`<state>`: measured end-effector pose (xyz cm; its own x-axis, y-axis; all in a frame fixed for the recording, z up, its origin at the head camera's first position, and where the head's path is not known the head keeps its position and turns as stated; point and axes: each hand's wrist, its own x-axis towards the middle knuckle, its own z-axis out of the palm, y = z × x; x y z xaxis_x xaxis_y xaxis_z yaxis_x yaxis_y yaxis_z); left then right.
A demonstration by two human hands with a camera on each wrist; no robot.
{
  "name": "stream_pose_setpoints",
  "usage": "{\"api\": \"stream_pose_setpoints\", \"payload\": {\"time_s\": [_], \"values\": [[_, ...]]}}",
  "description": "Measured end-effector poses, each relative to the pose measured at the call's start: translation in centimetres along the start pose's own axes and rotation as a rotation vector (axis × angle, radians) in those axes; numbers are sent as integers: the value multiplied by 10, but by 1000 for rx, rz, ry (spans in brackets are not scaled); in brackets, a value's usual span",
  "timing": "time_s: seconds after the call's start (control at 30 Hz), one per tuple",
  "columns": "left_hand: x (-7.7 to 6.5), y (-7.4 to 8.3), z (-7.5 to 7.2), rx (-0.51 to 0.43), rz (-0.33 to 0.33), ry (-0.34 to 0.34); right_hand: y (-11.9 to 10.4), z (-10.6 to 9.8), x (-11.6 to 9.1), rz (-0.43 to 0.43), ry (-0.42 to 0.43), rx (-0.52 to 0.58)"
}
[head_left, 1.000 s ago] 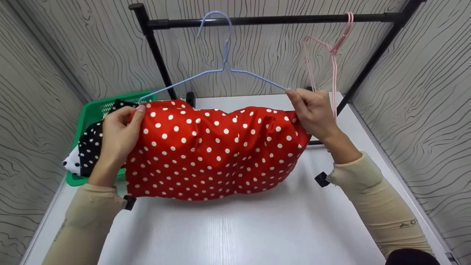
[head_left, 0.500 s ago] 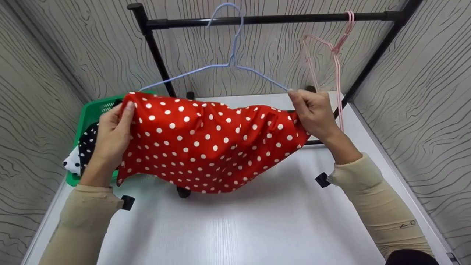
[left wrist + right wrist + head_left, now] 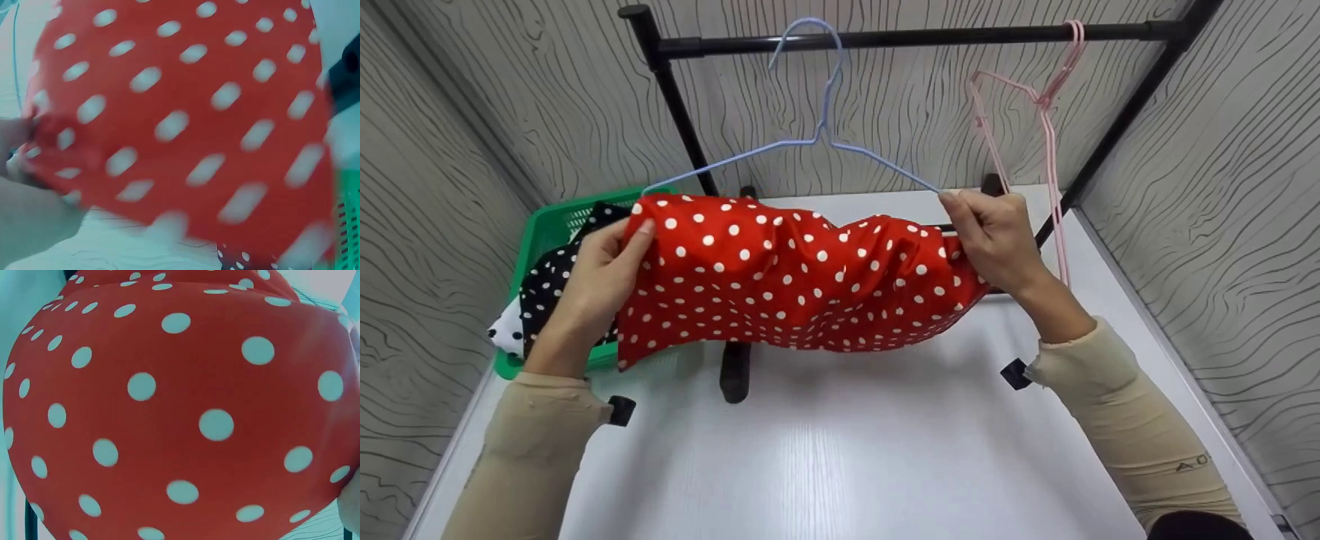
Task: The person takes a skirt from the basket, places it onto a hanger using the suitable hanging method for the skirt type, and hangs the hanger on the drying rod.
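A red cloth with white polka dots (image 3: pixel 780 277) hangs spread over the lower part of a light blue wire hanger (image 3: pixel 750 152). My left hand (image 3: pixel 604 277) pinches the cloth's upper left corner, thumb in front, by the hanger's left end. At the other side my right hand (image 3: pixel 997 236) grips the cloth together with the hanger's right end. The hanger's hook overlaps the black rail in the head view; its bottom bar is hidden by the cloth. In both wrist views the dotted fabric (image 3: pixel 169 129) fills most of the picture.
A black rack rail (image 3: pixel 915 37) runs across the back, with pink hangers (image 3: pixel 1046 97) on its right part. At left a green basket (image 3: pixel 536 225) holds black dotted cloth (image 3: pixel 544 289) and white dotted cloth (image 3: pixel 508 330). Below is a white table (image 3: pixel 825 450).
The cloth's lower edge swings and now hangs higher than before, exposing a black rack foot. The left hand shifted outward, then back inward; the hanger swayed right, then partly back. Both hands keep hold.
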<state>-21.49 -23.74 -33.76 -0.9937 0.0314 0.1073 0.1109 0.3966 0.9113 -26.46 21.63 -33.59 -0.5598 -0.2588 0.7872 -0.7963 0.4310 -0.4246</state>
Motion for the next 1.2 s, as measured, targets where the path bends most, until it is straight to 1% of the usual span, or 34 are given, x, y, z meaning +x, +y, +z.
{"api": "stream_pose_setpoints", "payload": {"time_s": [0.07, 0.1, 0.17, 0.23, 0.3, 0.4, 0.47, 0.53, 0.6, 0.67, 0.73, 0.77, 0.83, 0.9, 0.97, 1.03, 1.1, 1.13, 1.2], "values": [[2, 2, 3, -10, 27, 66, 1, 0, 0, 5, -39, 21], [2, 2, 3, -7, 29, 79, 1, 0, 0, 6, -51, 33], [3, 3, 2, 7, 9, 54, 3, -1, 0, 6, -54, 38], [3, 0, 0, 13, -21, -9, 6, -2, -1, 5, -46, 54], [2, -5, -4, -9, -29, -92, 9, -3, -1, 1, -33, 62], [2, -9, -7, -108, -8, -223, 12, -4, -1, 6, -24, 82], [1, -11, -7, -154, -9, -303, 10, -4, 1, 10, -16, 103], [1, -11, -5, -157, -43, -352, 4, -3, 4, 20, -14, 125], [1, -13, -3, -110, -92, -355, -3, -2, 7, 32, -23, 134], [2, -14, 0, -56, -133, -318, -6, -1, 8, 44, -40, 133], [5, -17, 4, -7, -145, -259, 1, 1, 7, 54, -60, 118], [8, -18, 7, 7, -126, -216, 6, 1, 6, 57, -66, 106], [12, -21, 12, 28, -61, -111, 19, 2, 4, 66, -62, 73], [17, -25, 17, 32, 27, -3, 33, 2, 1, 78, -63, 37], [22, -27, 21, 31, 135, 130, 42, 2, 0, 77, -68, -5], [25, -29, 26, 42, 210, 253, 47, 1, 0, 66, -84, -41], [28, -29, 30, 72, 251, 366, 51, 1, 0, 53, -95, -63], [28, -28, 32, 87, 262, 411, 52, 1, 1, 47, -95, -67], [30, -27, 35, 106, 250, 455, 52, 1, 2, 55, -72, -68]]}}
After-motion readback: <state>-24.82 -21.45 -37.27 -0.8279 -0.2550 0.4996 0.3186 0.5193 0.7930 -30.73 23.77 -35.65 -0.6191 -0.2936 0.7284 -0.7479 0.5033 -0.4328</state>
